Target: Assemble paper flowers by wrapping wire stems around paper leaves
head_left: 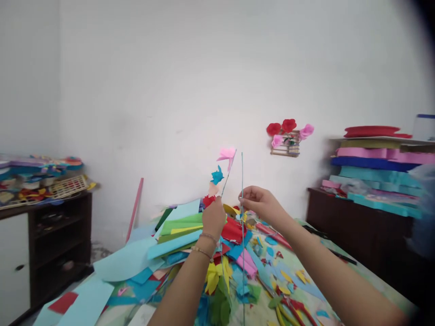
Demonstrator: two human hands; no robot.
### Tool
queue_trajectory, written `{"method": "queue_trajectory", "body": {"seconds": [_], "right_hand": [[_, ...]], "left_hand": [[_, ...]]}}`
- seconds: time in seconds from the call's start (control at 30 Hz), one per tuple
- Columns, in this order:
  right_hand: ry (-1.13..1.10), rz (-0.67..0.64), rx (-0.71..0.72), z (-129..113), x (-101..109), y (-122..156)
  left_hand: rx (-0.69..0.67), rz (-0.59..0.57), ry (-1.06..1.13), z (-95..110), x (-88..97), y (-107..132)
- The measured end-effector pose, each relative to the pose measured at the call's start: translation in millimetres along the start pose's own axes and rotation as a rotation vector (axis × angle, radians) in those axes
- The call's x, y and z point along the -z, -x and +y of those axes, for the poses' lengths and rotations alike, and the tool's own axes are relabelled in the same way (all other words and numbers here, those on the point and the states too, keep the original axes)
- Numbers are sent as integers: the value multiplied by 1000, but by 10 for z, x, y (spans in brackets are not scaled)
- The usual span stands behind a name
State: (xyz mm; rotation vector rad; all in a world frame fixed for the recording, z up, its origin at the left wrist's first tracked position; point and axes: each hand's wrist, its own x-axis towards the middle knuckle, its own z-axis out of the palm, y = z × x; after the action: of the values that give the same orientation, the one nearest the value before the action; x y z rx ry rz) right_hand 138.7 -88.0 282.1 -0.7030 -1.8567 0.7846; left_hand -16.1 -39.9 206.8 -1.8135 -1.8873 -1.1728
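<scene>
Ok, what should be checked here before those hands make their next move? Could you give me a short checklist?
1. Left hand has hold of the leaning stem: ok, it comes out of the top of the fist.
2. Right hand has hold of the upright stem: ok, pinched at the fingertips.
3. Upper ends of the two stems apart: ok, bare wall shows between them.
4. Pink paper firmly fixed to the leaning stem: cannot tell.
5. Table below the hands tidy: not ok, colored scraps and sheets cover much of it.
6. Yellow-handled tool out of the hands: ok, it lies on the table.
</scene>
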Motion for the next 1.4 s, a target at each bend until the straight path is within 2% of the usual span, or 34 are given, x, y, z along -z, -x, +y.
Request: {"method": "queue_trajectory", "body": {"seconds": [0.33,0.73,1.2,1.4], "right_hand": [[43,172,-21,276,245,-147],[99,254,-23,517,459,-305],[78,248,-40,724,507,-343],[54,254,-29,690,542,-313]], "left_hand": [[-65,-41,-172,14,36,43],[-80,-91,-290,13,12,25],[-127,-146,-350,-82,-160,27],[-128,-169,-367,-146,-153,61]]}}
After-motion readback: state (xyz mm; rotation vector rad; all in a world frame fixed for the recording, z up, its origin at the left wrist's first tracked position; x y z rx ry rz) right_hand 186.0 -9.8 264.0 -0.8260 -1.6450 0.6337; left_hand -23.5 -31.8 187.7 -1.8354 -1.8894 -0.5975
